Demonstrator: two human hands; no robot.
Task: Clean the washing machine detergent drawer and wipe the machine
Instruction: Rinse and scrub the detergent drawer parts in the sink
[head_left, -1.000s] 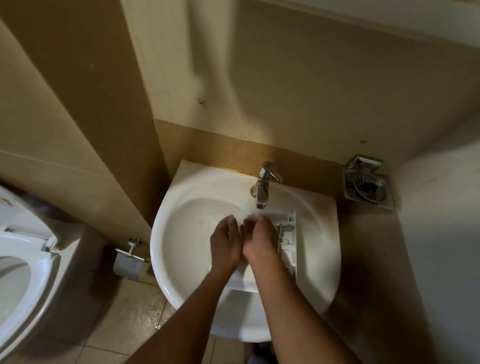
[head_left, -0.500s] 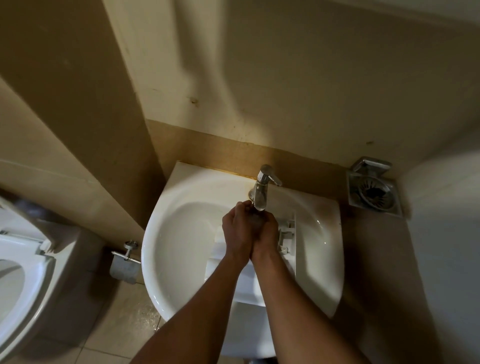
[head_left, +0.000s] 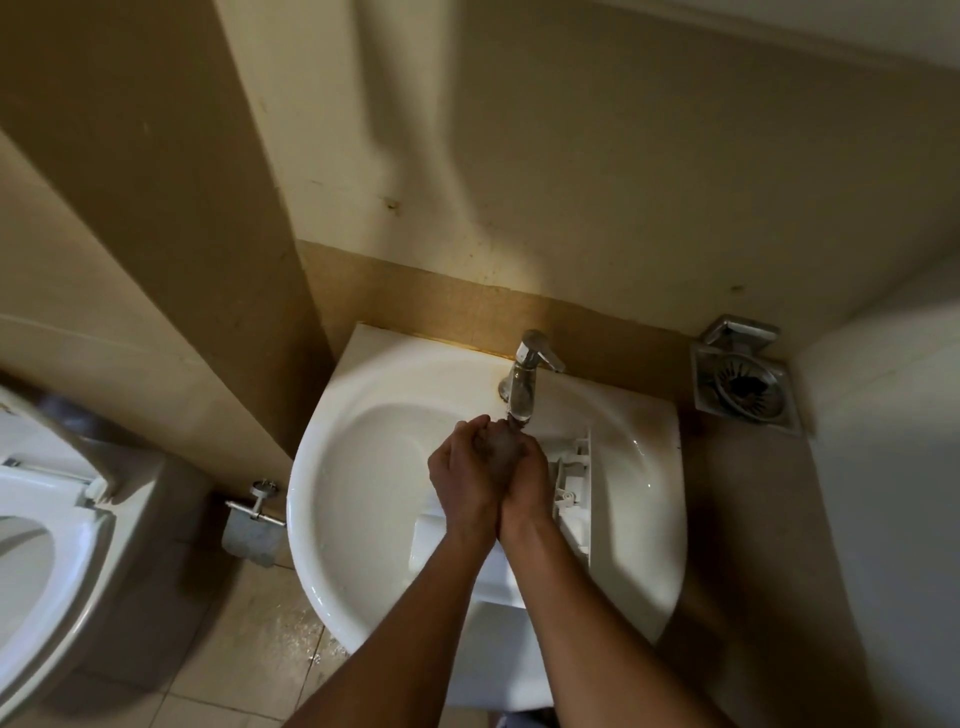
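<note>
Beige wall (head_left: 623, 182) is seen across the top and back. Tan floor tiles (head_left: 234, 649) are seen at lower left, with wet speckles near the sink's base. A white toilet (head_left: 52, 571) is cut off by the left edge.

A white rounded sink (head_left: 363, 467) is mounted against the wall, mid-frame. The detergent drawer (head_left: 576, 519), white plastic, is laid inside the basin toward the right side. Its length is run from near the tap toward the front rim. Much of it is covered by the forearms; ribs and clips are exposed along its right edge.

Both forearms are brought in from the bottom edge and met over the basin. Left hand (head_left: 465, 483) and right hand (head_left: 530, 483) are pressed together directly under the tap spout, above the drawer. The left fingers are curled over the right hand's fingers, which are mostly hidden. Whether anything is gripped between them cannot be told, as that patch is blurred.

A square chrome wall dish (head_left: 743, 384) with a round slotted insert is fixed right of the sink, apart from it. A paper holder (head_left: 254, 519) with a roll is fixed low, between sink and toilet. A chrome tap (head_left: 524, 379) is set on the back rim, right of centre, with its spout angled down at the hands.
</note>
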